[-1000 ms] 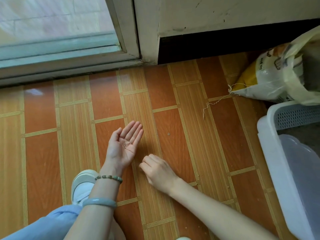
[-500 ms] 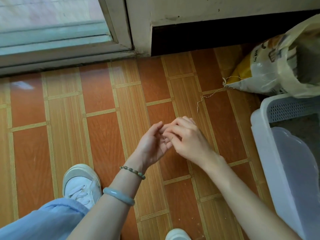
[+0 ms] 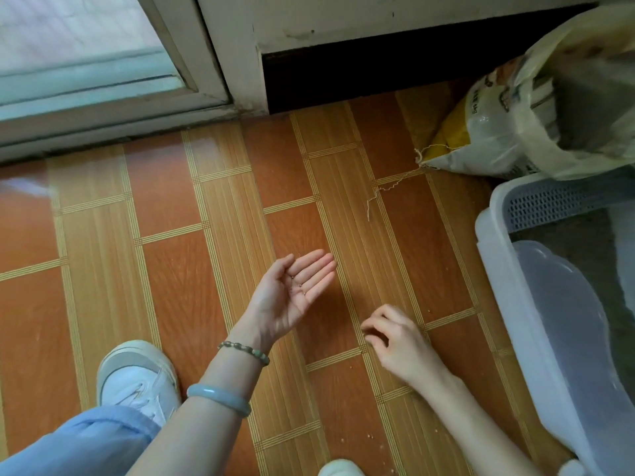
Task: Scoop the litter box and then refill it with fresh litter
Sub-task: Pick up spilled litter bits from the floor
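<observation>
Left hand (image 3: 292,293) lay palm-up, fingers straight together: tray for grains (image 3: 299,285). Right hand (image 3: 395,341) at floor (image 3: 171,269), fingers curled (pinch unclear), likely collecting more.

The floor (image 3: 171,269) is a patchwork of glossy orange-brown panels and tan panels ruled with fine stripes, edged by thin yellow-lined bands. The litter box (image 3: 498,269) is white, with a pale grey grid of small holes. The sack (image 3: 481,139) is white with a yellow patch and dark print; the plastic bag (image 3: 584,63) is pale, see-through yellow. My shoe (image 3: 137,376) is white with a grey-beige toe, my trouser leg (image 3: 86,441) light blue. I wear a milky blue-green bangle (image 3: 220,398) and a bracelet (image 3: 245,350) of green and brown beads. Tiny brown grains (image 3: 299,285) speckle my left hand (image 3: 292,297).
</observation>
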Motion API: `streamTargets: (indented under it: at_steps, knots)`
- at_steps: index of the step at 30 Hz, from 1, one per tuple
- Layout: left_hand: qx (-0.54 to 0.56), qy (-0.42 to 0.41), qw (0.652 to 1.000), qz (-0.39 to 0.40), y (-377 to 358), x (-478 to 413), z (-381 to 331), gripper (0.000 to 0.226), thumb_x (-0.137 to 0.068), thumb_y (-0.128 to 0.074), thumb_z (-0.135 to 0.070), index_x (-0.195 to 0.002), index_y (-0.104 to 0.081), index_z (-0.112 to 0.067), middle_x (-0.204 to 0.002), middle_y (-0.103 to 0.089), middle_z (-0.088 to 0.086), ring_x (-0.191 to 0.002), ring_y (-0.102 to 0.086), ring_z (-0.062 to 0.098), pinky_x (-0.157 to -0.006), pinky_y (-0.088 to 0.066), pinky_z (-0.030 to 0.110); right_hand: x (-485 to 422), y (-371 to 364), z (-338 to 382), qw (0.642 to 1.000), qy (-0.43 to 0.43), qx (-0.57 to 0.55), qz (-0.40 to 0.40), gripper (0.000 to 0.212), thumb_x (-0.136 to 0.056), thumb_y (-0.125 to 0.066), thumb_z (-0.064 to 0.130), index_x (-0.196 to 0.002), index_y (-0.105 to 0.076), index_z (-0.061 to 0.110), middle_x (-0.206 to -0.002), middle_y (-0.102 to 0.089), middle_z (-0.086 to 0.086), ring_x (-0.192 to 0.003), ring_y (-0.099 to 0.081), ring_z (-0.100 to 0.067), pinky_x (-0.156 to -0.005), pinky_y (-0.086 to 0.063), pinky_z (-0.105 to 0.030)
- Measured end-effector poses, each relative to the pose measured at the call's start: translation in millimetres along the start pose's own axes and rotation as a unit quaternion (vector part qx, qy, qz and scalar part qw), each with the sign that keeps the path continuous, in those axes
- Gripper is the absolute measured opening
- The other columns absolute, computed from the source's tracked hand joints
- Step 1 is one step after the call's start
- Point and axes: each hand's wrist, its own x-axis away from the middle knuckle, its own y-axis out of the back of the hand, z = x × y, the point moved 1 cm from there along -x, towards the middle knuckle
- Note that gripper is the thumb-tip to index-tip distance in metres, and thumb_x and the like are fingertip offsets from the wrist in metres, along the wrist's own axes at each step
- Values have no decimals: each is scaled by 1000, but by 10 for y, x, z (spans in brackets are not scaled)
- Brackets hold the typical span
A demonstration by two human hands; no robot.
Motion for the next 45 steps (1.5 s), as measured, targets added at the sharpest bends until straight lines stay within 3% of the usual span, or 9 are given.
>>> streamTargets:
  at_steps: [6,11,17,23,29,33,38,41,45]
  knots:
    - [-5,2,1000,0,-36,-50,54,51,-98,-32,-22,-88,-72,9,-102,-68,26,-91,-69,34,-80,-55,42,26,-22,-44,999,35,12,0,18,-78,-72,4,-94,-69,11,-90,-55,5,-88,-51,-6,-84,-44,-16]
    - [-13,-2,1000,2,-68,-48,59,51,-98,-32,-22,-89,-72,9,-105,-67,26,-93,-68,34,-80,-55,42,32,-53,-34,998,55,19,-25,11,-76,-73,4,-84,-71,11,-83,-57,4,-81,-50,-6,-69,-49,-18]
    - [-25,4,1000,-13,-82,-48,79,51,-98,-32,-23,-90,-71,9,-106,-67,26,-92,-69,33,-79,-56,42,48,-94,-2,996,71,43,-41,11,-77,-70,0,-83,-67,8,-82,-58,2,-80,-51,-10,-68,-48,-19]
    - [-114,35,992,-32,-113,-56,188,45,-99,-31,-24,-108,-61,9,-109,-65,28,-96,-67,32,-81,-56,39,-203,228,211,990,31,-39,-130,17,-89,-49,18,-84,-62,9,-85,-57,2,-82,-53,-10,-75,-46,-24]
    - [-135,55,989,-2,-241,-27,331,42,-97,-33,-21,-78,-64,0,-63,-64,11,-57,-65,18,-50,-53,25,-509,504,761,975,137,-6,-178,14,-86,-56,16,-82,-66,8,-83,-59,-2,-81,-52,-17,-76,-43,-25]
    - [-136,70,988,14,-294,-25,316,54,-99,-31,-28,-70,-71,-6,-64,-62,8,-60,-64,17,-53,-53,24,-529,450,813,963,189,97,-163,14,-87,-59,19,-83,-68,10,-82,-59,-4,-81,-53,-21,-78,-39,-31]
    - [-111,53,992,16,-343,-50,266,47,-96,-36,-31,-95,-65,6,-79,-66,16,-70,-67,19,-62,-57,24,-526,523,752,966,170,55,-185,17,-89,-59,21,-90,-72,9,-88,-64,-3,-84,-57,-22,-78,-45,-35]
    - [-99,29,994,32,-387,-51,272,54,-98,-31,-24,-74,-68,6,-66,-67,14,-60,-68,18,-55,-57,25,-510,645,674,960,123,-8,-252,17,-91,-57,15,-94,-72,8,-89,-64,-3,-85,-56,-19,-76,-48,-31]
    - [-77,23,997,17,-358,-53,237,52,-99,-31,-23,-90,-71,8,-101,-68,27,-90,-69,32,-72,-59,37,-415,711,469,937,79,-9,-340,20,-91,-54,11,-96,-70,0,-89,-64,-8,-84,-59,-14,-75,-50,-18]
